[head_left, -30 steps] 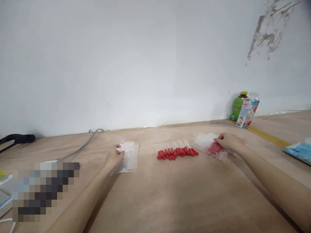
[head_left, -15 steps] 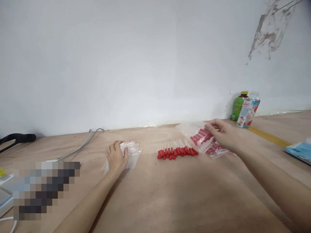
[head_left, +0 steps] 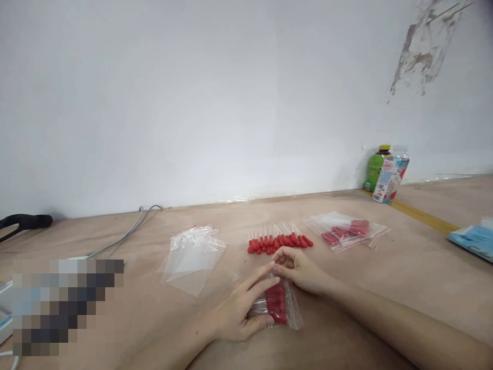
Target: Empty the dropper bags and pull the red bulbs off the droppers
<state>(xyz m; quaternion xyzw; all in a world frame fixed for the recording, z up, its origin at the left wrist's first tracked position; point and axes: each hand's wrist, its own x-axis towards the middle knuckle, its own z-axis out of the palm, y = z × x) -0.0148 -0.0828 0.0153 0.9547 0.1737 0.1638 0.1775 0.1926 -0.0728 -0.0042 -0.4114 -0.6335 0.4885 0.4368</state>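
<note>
A clear zip bag (head_left: 291, 304) with several red-tipped sticks inside lies before me at the front of the table. My left hand (head_left: 242, 306) holds this bag from the left, thumb at its near edge and fingers across its top. My right hand (head_left: 302, 270) is closed in a pinch at the bag's far edge, beside my left index fingertip. Just beyond, several loose red-tipped sticks (head_left: 281, 241) lie in a row, thin pale ends toward the wall. Filled bags (head_left: 346, 231) overlap to the right. Flat zip bags (head_left: 194, 259) without sticks are stacked on the left.
Two bottles, one green (head_left: 373, 170) and one clear with a label (head_left: 391, 180), stand by the wall at right. A blue packet (head_left: 472, 241) lies at the right edge. Grey cables (head_left: 131, 234), a black object (head_left: 29, 221) and a blurred-out patch (head_left: 65, 303) are at left.
My left hand has left the flat bags and moved right and nearer. My right hand has come from the filled bags to the front middle, where both hands are now at one filled bag.
</note>
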